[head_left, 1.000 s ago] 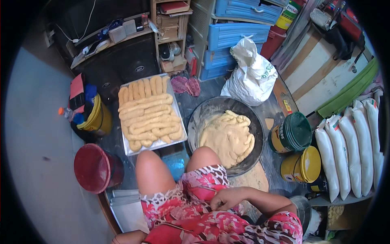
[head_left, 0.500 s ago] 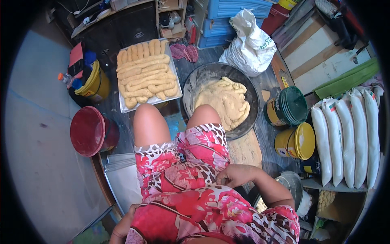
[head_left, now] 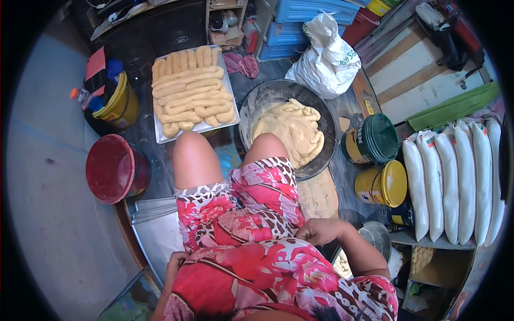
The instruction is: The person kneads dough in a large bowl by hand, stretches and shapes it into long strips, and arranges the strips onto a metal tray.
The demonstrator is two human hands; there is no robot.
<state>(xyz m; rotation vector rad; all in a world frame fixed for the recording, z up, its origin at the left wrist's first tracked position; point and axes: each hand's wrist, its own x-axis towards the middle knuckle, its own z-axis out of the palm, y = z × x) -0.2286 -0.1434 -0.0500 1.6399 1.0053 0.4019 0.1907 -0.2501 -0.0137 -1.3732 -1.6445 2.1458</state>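
Observation:
My right hand [head_left: 317,231] is at the right side of my waist, its fingers curled on the floral clothing [head_left: 235,270]. My left hand [head_left: 174,263] is at the opposite side, its fingers closed on the cloth and partly hidden by it. Beyond my bare knees, a metal tray [head_left: 232,119] holds several long, pale dough strips [head_left: 190,90] laid in rows. To its right, a wide dark basin [head_left: 326,107] holds a large mass of pale dough [head_left: 284,131] with folded lengths along its edge.
Buckets in red [head_left: 115,168], yellow [head_left: 388,184] and green [head_left: 380,136] stand at both sides. A white sack [head_left: 324,69] sits behind the basin, below blue drawers [head_left: 305,13]. Long white packages [head_left: 450,182] are stacked right. Flat metal sheets [head_left: 150,224] lie left; another yellow bucket [head_left: 120,107] holds assorted items.
The view has tilted down, so tray, basin and buckets appear higher. My left hand has come up along the side of my waist; my right hand has shifted slightly along the clothing.

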